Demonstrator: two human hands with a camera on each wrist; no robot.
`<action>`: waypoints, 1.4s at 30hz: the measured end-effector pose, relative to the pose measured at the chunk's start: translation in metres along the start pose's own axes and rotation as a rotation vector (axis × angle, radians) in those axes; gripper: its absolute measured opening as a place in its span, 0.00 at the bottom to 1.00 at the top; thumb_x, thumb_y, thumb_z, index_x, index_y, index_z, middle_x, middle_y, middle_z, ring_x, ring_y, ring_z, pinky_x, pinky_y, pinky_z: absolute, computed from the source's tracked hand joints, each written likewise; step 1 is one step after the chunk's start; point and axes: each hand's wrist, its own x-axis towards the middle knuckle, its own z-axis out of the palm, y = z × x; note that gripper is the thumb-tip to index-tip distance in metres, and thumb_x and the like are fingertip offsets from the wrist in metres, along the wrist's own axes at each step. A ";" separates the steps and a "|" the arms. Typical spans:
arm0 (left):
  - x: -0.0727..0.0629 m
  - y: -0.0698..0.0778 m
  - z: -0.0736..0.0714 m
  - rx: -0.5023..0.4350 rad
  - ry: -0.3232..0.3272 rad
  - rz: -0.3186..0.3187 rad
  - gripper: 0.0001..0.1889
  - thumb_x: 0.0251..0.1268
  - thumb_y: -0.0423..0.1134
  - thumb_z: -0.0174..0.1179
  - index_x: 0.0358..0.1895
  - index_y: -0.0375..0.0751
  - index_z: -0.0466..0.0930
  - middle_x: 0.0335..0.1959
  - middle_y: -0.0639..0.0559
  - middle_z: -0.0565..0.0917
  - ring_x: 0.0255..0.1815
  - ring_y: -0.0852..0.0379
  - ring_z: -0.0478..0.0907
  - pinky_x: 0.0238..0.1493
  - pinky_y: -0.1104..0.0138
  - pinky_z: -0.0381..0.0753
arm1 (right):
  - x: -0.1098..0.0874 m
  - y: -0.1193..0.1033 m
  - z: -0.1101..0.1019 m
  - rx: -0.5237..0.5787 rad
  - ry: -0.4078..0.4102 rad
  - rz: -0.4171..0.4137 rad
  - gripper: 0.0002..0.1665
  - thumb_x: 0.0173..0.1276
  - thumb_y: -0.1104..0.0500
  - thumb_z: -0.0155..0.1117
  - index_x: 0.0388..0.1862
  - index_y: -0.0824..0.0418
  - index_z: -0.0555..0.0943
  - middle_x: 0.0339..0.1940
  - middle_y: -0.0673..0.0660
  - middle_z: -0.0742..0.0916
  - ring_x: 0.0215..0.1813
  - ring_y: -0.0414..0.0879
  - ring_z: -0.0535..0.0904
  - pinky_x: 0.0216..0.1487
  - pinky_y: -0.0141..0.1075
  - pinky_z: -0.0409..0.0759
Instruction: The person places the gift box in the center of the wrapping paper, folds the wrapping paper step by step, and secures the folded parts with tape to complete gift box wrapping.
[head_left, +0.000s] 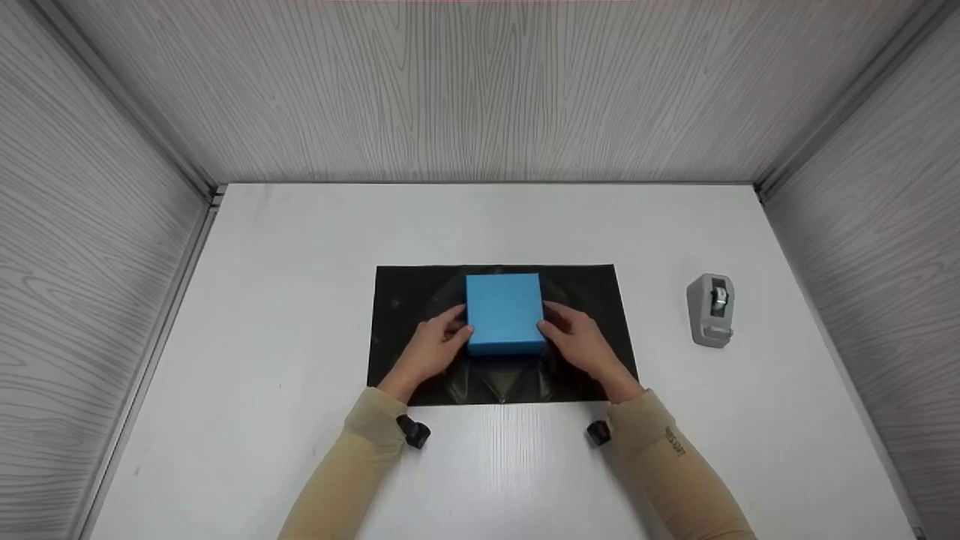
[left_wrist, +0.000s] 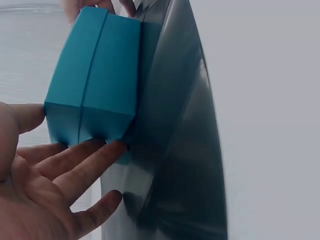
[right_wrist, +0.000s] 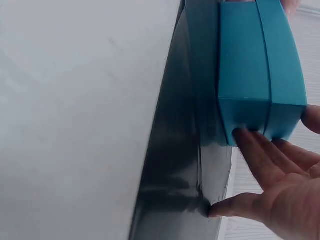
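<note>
Table (head_left: 300,240), flat and white, bears a glossy black rectangular sheet (head_left: 409,300); on it sits a square blue lidded box (head_left: 505,309), left hand (head_left: 435,345) and right hand (head_left: 581,341) touching its sides, fingers spread wide; at right, a grey tape dispenser (head_left: 708,316)

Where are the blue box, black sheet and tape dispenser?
Blue box (head_left: 505,309): head view, middle of its top.
Black sheet (head_left: 401,307): head view, bare left part.
Tape dispenser (head_left: 708,322): head view, grey body below the roll.

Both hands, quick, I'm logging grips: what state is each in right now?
Left hand: open, fingers touching the left side of the blue box.
Right hand: open, fingers touching its right side.
</note>
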 end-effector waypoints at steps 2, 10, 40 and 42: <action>0.000 0.000 0.000 -0.010 -0.003 -0.002 0.28 0.76 0.44 0.54 0.73 0.36 0.63 0.56 0.40 0.81 0.54 0.51 0.80 0.56 0.56 0.77 | 0.000 0.000 0.000 0.000 0.003 -0.002 0.31 0.75 0.52 0.59 0.71 0.63 0.69 0.66 0.62 0.77 0.62 0.52 0.75 0.63 0.48 0.71; -0.003 -0.001 0.000 -0.037 -0.004 -0.001 0.27 0.75 0.43 0.54 0.72 0.35 0.64 0.56 0.39 0.80 0.53 0.50 0.81 0.55 0.55 0.78 | -0.002 0.001 -0.001 0.018 0.002 -0.022 0.30 0.73 0.53 0.61 0.70 0.64 0.71 0.61 0.60 0.80 0.59 0.50 0.78 0.60 0.47 0.74; -0.005 -0.002 -0.001 0.003 -0.034 0.001 0.28 0.75 0.45 0.54 0.72 0.37 0.63 0.58 0.40 0.78 0.53 0.49 0.80 0.53 0.55 0.78 | -0.004 0.004 0.000 0.061 0.005 -0.069 0.28 0.72 0.55 0.62 0.67 0.66 0.72 0.58 0.60 0.82 0.57 0.50 0.79 0.58 0.46 0.76; -0.004 -0.002 -0.001 0.005 -0.038 -0.001 0.28 0.75 0.45 0.54 0.73 0.37 0.63 0.58 0.39 0.78 0.54 0.49 0.80 0.54 0.55 0.78 | -0.004 0.005 0.000 0.060 0.006 -0.072 0.28 0.72 0.55 0.62 0.67 0.66 0.72 0.58 0.60 0.82 0.57 0.51 0.79 0.58 0.46 0.76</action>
